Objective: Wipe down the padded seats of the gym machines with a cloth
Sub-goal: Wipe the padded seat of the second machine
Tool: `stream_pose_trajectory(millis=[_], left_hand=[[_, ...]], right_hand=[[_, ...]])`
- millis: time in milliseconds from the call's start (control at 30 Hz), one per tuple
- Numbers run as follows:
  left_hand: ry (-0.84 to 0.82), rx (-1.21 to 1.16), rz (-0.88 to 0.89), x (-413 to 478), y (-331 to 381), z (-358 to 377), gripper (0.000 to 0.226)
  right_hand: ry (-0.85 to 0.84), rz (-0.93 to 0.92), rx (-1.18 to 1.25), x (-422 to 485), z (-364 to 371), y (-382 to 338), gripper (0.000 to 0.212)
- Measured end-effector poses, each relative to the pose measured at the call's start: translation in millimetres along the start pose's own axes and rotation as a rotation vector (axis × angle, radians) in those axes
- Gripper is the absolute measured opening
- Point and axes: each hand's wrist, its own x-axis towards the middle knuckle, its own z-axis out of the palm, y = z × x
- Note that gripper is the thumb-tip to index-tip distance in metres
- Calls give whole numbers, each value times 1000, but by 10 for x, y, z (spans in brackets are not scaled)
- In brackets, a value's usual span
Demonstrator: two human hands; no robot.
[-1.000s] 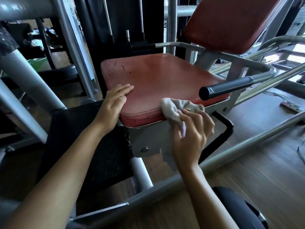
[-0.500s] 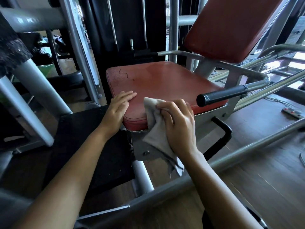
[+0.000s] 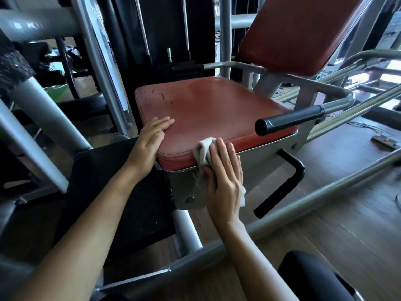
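A worn red padded seat point(image 3: 212, 109) sits on a grey metal machine frame, with a red backrest point(image 3: 303, 33) tilted up behind it. My left hand point(image 3: 152, 140) lies flat on the seat's near left corner, fingers together, holding nothing. My right hand point(image 3: 225, 179) presses a crumpled grey-white cloth point(image 3: 202, 154) against the seat's front edge and the metal plate point(image 3: 184, 187) below it. Most of the cloth is hidden under the palm.
A black-gripped handle bar point(image 3: 286, 120) juts out over the seat's right side. A black bent lever point(image 3: 284, 183) hangs below it. Grey frame tubes point(image 3: 303, 205) cross the wooden floor. A black pad point(image 3: 112, 192) lies under my left arm, and a weight stack point(image 3: 165, 35) stands behind.
My right hand has slid the cloth left along the seat's front edge, then flattened over it, fingers pointing up. The left hand has stayed on the corner.
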Motion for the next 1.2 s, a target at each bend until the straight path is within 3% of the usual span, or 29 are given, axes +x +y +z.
stream_pose_trajectory(millis=[200,300,400,600,800,1000,1100,1200], left_hand=[[41,-25,7,-11,-12,56,49],[48,-25,29,-2,-35,60,44],[41,-28,47,2,-57,57,44],[59,-59,22,3,-21,70,47],[36,-44,0,-14,32,64,45],[52,-41,-32,-32,69,84,49],[73,-68,-33,-33,47,112,46],[73,-62,-6,-29,27,104,44]], right_hand=[[284,310,53,49,142,12,38],[229,291,186,-72,282,-355,33],[196,220,106,-26,165,-292,19],[362,363,66,219,-26,65,9],[163,242,134,5,86,-313,7],[269,468,138,275,-165,-33,10],[199,355,112,104,30,-260,4],[61,201,93,-26,93,-416,10]])
